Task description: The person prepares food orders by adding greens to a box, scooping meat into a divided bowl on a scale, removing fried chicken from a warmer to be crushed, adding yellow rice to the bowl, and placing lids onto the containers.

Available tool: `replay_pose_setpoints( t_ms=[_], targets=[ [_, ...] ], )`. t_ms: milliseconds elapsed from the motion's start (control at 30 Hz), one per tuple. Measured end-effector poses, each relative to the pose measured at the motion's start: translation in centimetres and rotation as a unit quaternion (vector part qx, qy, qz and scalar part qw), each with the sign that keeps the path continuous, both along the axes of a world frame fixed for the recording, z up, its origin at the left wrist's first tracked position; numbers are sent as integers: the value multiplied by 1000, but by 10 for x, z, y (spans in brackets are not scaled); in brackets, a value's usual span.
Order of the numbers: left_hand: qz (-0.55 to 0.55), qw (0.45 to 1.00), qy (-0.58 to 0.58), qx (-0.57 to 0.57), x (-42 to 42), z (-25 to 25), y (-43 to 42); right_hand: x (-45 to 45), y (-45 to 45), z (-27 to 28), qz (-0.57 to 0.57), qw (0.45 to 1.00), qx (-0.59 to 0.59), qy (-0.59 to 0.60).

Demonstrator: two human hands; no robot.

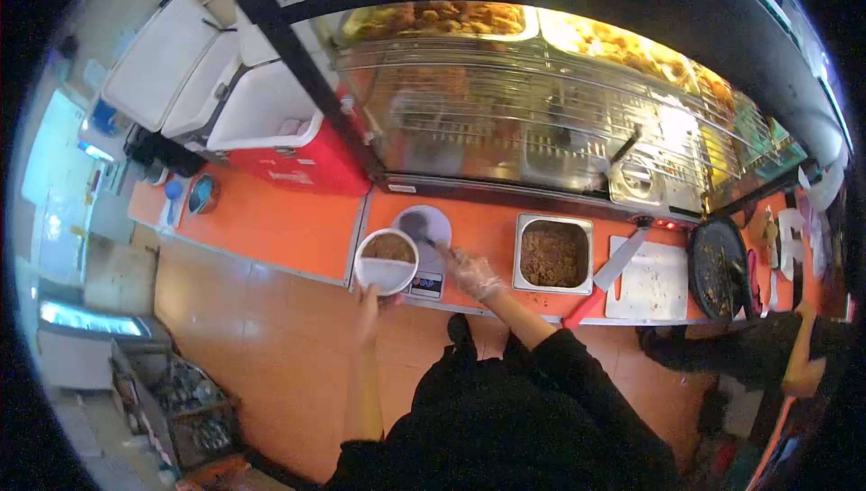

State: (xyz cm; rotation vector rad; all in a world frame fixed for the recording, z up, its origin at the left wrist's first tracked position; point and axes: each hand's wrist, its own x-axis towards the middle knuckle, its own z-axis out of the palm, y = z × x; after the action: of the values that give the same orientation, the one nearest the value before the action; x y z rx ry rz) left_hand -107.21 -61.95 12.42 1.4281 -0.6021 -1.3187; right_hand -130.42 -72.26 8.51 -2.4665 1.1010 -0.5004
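My left hand [368, 303] grips the edge of a round white bowl [384, 287], tilted toward me. Brown minced food [388, 245] fills its far part, while the near part is plain white. In a clear plastic glove, my right hand [473, 274] is closed round the handle of a spoon [417, 226], whose dark, blurred head lies over the kitchen scale [431, 261] behind the bowl. To the right of this hand, a steel pan [588, 261] holds more of the brown minced food.
A red-handled knife [622, 261] lies by a white cutting board [663, 283]. Further right is a black round pan [719, 265]. A glass food warmer [505, 121] runs along the counter's back, with a red cooler [307, 164] at left. Another person's arm [801, 356] shows at far right.
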Motion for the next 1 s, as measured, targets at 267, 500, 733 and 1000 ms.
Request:
replay_pose_setpoints(
  t_ms=[267,500,733,1000],
  targets=[
    [-63,994,-23,92,-21,37,57,-60,17,-9,-144,970,-188,46],
    [-124,987,27,95,-94,8,34,-266,-78,122,-559,792,-238,68],
    [-90,991,50,84,-147,-15,9,-305,-113,122,-514,851,-27,105],
    [-50,997,26,58,-172,-31,-12,-315,-79,145,-385,889,5,247]
  ],
)
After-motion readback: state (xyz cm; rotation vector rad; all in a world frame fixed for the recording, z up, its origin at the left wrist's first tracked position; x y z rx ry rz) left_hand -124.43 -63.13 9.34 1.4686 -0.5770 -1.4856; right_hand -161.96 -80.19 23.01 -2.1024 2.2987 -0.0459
